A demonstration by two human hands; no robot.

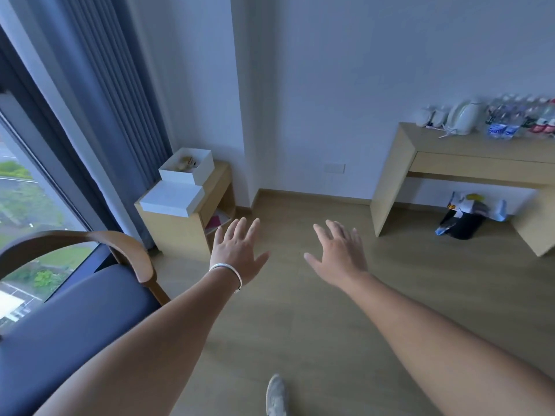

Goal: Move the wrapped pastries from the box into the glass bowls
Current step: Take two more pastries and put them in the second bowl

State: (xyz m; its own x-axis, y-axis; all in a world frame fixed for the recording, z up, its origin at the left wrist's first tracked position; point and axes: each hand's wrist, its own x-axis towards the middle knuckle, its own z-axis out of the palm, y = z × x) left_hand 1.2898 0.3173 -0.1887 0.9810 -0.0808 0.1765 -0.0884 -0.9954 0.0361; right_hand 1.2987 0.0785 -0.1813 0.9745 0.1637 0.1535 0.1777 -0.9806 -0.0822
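An open white box (192, 174) stands on a small wooden side cabinet (180, 232) by the curtain, and something yellowish, perhaps a wrapped pastry (187, 162), shows inside it. Its white lid (171, 197) lies in front of it on the cabinet top. My left hand (238, 250) is stretched out over the floor with fingers spread, holding nothing, a short way right of the cabinet. My right hand (339, 253) is out beside it, also spread with nothing in it. No glass bowls are in view.
A blue-cushioned wooden chair (75, 310) fills the lower left by the window. At the right a wooden desk (468, 163) carries a white kettle (464, 117), cups and water bottles (516, 120); a black bin (464, 222) stands beneath it. Wooden floor lies ahead.
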